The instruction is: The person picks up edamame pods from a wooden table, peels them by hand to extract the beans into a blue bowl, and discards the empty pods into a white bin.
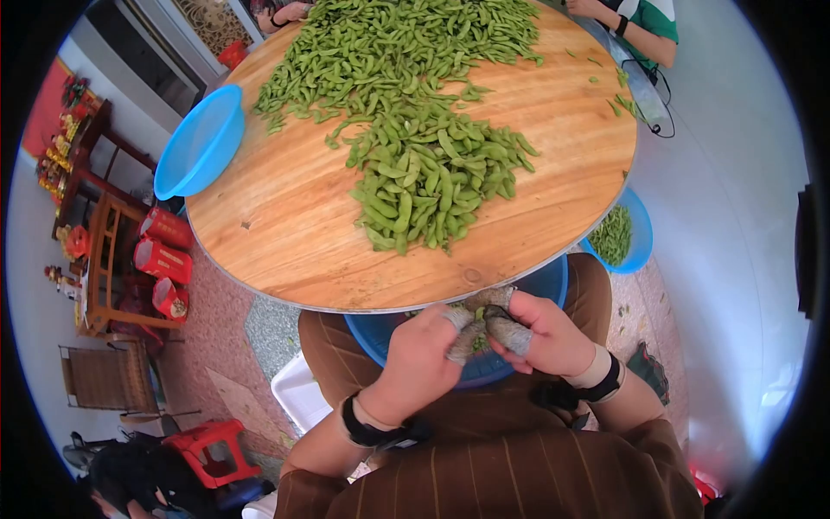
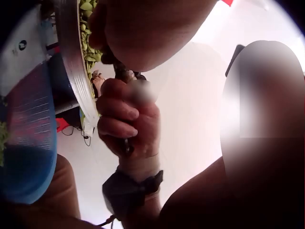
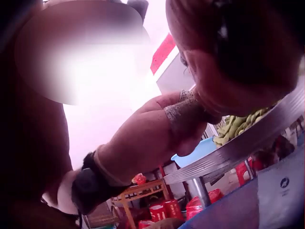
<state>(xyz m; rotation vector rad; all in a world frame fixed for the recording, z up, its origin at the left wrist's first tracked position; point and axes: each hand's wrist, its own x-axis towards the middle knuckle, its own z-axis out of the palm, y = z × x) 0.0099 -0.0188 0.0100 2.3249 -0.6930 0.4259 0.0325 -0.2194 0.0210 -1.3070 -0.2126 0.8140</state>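
My left hand (image 1: 419, 355) and right hand (image 1: 553, 337) meet at the table's near edge, above a blue basin (image 1: 372, 339) between the knees. Grey wrapping covers several thumbs and fingers (image 1: 510, 332). Curled fingertips of both hands pinch a green soybean pod (image 1: 480, 324), mostly hidden between them. A pile of green soybean pods (image 1: 424, 186) lies on the wooden table (image 1: 285, 233) just beyond. The left wrist view shows the right hand (image 2: 126, 117) with its fingers curled; the right wrist view shows the left hand's wrapped thumb (image 3: 177, 113).
A larger heap of pods (image 1: 406, 52) covers the table's far side. An empty blue basin (image 1: 199, 143) leans at the left rim; another blue basin (image 1: 640, 233) with green pods stands at the right. Other people's arms (image 1: 648, 41) rest at the far edge. A red stool (image 1: 212, 450) stands lower left.
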